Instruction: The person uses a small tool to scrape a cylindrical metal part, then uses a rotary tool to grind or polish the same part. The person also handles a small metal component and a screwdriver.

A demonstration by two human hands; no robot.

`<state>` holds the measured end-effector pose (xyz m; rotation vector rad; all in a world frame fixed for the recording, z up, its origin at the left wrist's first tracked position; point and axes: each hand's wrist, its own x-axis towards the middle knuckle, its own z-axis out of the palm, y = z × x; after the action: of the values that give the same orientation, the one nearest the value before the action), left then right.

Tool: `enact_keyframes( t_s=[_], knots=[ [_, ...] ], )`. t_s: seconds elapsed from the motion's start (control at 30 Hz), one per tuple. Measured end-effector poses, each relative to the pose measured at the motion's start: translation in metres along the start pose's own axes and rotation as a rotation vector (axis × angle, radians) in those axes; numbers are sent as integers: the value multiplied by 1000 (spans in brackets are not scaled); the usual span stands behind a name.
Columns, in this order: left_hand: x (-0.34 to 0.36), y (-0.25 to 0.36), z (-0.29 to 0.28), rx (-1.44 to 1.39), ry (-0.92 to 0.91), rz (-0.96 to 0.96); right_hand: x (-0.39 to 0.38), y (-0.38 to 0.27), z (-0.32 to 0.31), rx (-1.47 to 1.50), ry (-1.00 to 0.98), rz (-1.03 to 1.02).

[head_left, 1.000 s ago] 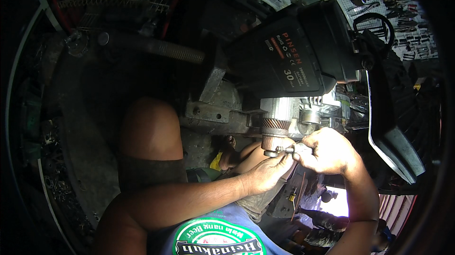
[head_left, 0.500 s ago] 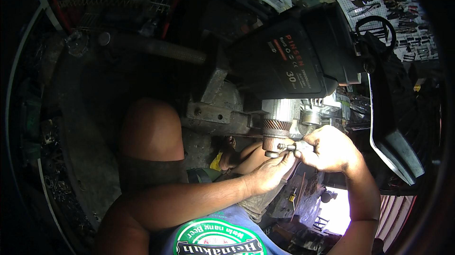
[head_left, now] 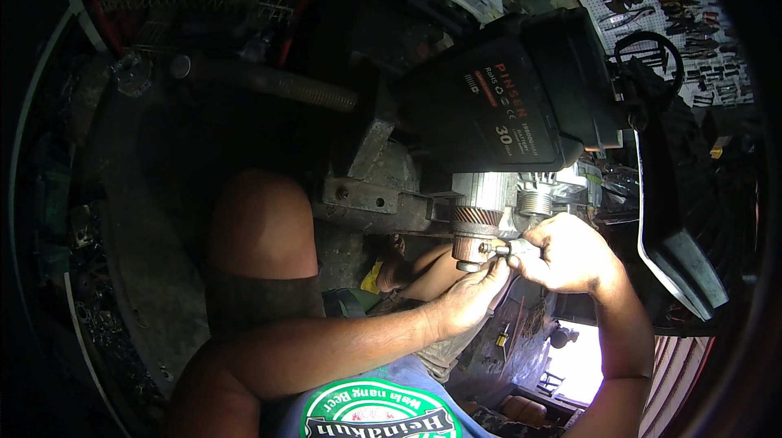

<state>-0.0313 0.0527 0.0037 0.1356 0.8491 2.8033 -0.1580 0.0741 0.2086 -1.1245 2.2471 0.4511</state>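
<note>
An armature [head_left: 482,189] with slanted copper windings hangs below a large black battery unit [head_left: 497,96], its copper end and small round bearing pointing toward me. My right hand [head_left: 566,250] is closed on a small silvery metal tool [head_left: 505,248], whose tip is at the side of the copper end. My left hand [head_left: 472,295] is closed just below that tool, thumb and fingers pinched beside the bearing; what they hold is too small to make out. A grooved metal pulley [head_left: 533,202] sits behind my right hand.
A steel bench vise [head_left: 362,193] with a long screw stands left of the armature. My bare knee [head_left: 261,226] is at left. A pegboard [head_left: 684,22] of tools, a bent metal panel [head_left: 684,267] and a wire rack [head_left: 195,6] surround the work.
My right hand and the small tool have shifted slightly upward, with the left hand following. At bottom right, the figures in the bright background have moved.
</note>
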Motion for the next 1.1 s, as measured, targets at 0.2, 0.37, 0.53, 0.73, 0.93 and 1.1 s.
enact_keyframes(
  t_s=[0.2,0.37,0.53,0.73,0.93,1.1],
  knots=[
    [1,-4,5,-56,61,11,1,2,3,-12,-5,25],
    [-1,3,3,-142,8,-69,0,1,3,-22,-2,13],
    [-6,7,-2,-65,-67,10,-2,-2,2,68,-9,0],
    [-4,4,-4,-41,-100,118,-2,-5,1,27,-31,14],
    [-5,4,1,-175,-50,-23,-1,-2,1,44,-18,24],
    [-4,6,4,-213,-20,-73,1,2,4,0,-17,31]
  ],
)
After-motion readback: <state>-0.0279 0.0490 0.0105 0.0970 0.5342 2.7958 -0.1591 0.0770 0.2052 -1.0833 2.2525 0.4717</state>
